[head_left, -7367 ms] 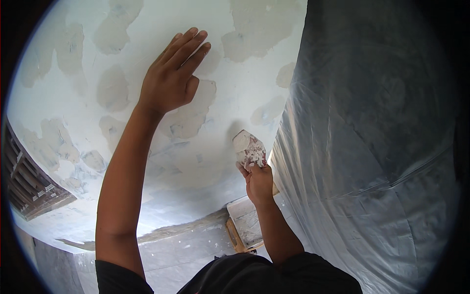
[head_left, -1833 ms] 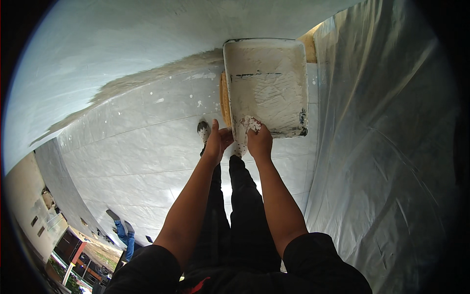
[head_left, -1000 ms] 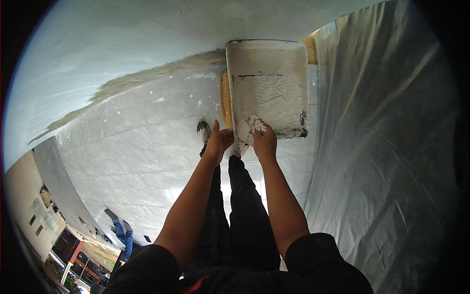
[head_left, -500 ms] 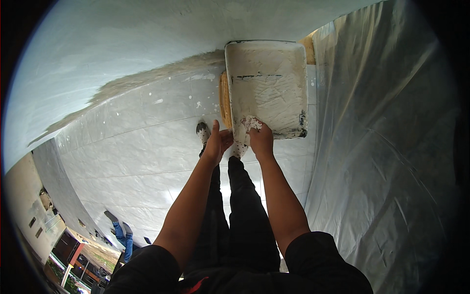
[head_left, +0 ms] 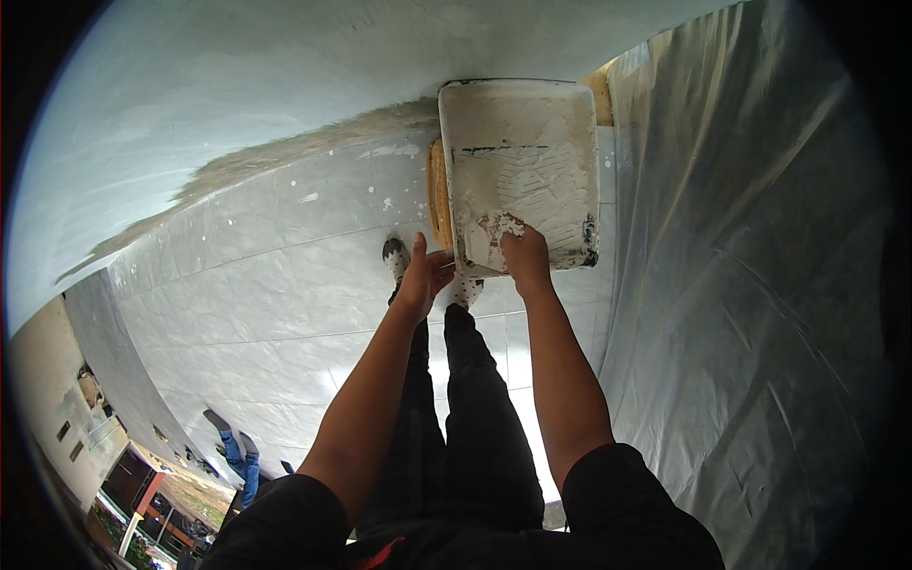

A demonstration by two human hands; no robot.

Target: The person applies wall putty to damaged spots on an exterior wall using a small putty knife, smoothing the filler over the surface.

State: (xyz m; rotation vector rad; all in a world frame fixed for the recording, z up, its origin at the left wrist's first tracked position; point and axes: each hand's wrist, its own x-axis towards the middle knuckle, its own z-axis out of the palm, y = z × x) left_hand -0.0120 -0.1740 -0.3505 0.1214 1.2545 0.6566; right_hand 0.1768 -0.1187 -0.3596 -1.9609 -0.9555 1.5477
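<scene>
My right hand (head_left: 527, 256) grips a putty-smeared, reddish-flecked scraper (head_left: 492, 233) inside the lower-left part of a white rectangular tray (head_left: 584, 152) spread with off-white compound. My left hand (head_left: 421, 275) is beside the tray's lower-left corner, thumb raised and fingers extended toward the rim; whether they touch it I cannot tell. The tray sits over a yellow-brown wooden support (head_left: 437, 195). Below my hands show my dark-clad legs and speckled shoes (head_left: 393, 255).
A pale wall (head_left: 285, 57) crosses the top. Grey, white-spotted floor tiles (head_left: 256, 285) lie underneath. Translucent plastic sheeting (head_left: 731, 266) hangs along the right. At lower left are a person's blue-jeaned legs (head_left: 247, 461) and an opening (head_left: 133, 480) to outside.
Since the oldest frame my view has dropped from the patched surface to the tray. Lately my right hand has shifted slightly right and up within the tray; my left has barely moved.
</scene>
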